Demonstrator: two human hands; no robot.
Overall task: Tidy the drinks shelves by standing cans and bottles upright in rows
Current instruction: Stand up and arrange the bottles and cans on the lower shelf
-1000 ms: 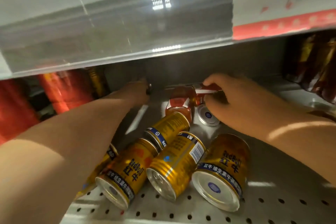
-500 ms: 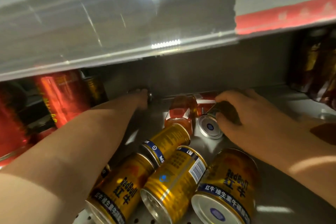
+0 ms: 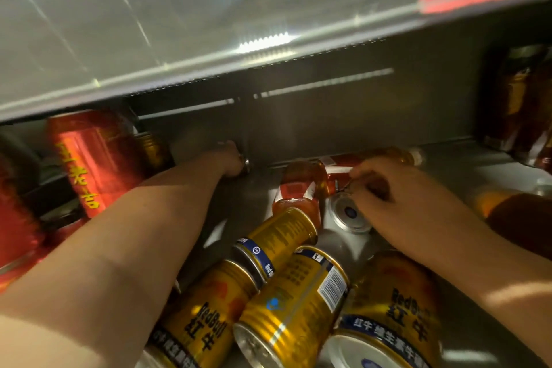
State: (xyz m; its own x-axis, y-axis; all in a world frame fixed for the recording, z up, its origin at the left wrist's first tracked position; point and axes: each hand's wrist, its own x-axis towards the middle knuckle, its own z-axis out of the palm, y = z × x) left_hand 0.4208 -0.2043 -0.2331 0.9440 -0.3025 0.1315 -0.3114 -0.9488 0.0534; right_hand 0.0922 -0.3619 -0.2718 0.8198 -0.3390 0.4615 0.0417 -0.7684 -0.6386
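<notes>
Fingers [image 3: 360,173] of the right hand [image 3: 388,191] curl down over a lying can [image 3: 350,213] whose silver end faces the camera, at about 1 o'clock from the gold-can heap. It looks like a grip round its body, but contact is partly hidden. Left hand [image 3: 230,158] reaches deep to the back wall at 11 o'clock of the heap, fingertips against a small shiny metal thing [image 3: 245,163]; cannot tell if it holds it or how far those fingers are closed. Four gold cans [image 3: 294,305] lie on their sides on the shelf [image 3: 239,218], touching and overlapping, ends toward 6 o'clock. Two amber bottles [image 3: 301,185] lie flat at 12 o'clock of the heap, one along the back wall, both just beside the gripped can. Red cans [image 3: 89,158] stand upright at 9 o'clock, dark bottles [image 3: 519,104] stand at 3 o'clock. Progress, as a judgement: early for this bay. The sides look stocked, but nothing in the middle is upright or in a row. All four gold cans, the gripped can and both bottles are left to stand up.
</notes>
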